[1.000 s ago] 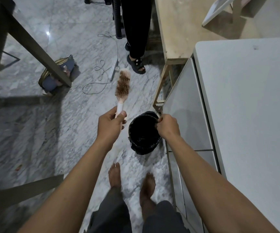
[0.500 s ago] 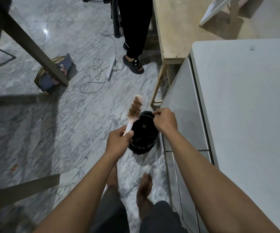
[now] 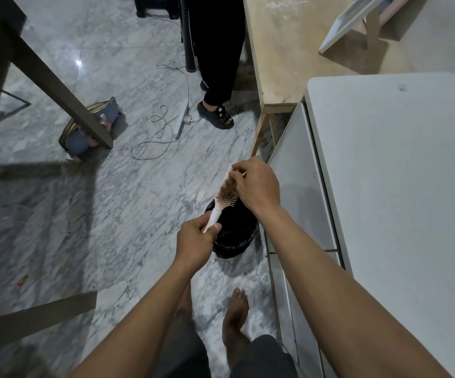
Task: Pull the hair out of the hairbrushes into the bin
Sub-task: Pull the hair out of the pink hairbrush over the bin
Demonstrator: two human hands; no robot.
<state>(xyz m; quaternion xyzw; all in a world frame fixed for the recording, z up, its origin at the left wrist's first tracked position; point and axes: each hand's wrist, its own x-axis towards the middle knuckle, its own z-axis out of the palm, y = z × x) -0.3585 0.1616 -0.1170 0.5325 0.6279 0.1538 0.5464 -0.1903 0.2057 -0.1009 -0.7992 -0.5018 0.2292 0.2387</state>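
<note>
Above the bin [image 3: 238, 242] on marble floor [image 3: 111, 203], left hand [image 3: 193, 242] grips the hairbrush [image 3: 227, 192] handle (pink); right hand [image 3: 257, 184] pinches its bristles.

glossy marble floor [image 3: 90, 203], plastic hairbrush [image 3: 222, 199]

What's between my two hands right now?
The pink hairbrush, spanning from the left hand on its handle to the right hand pinching at its head; head view.
</note>
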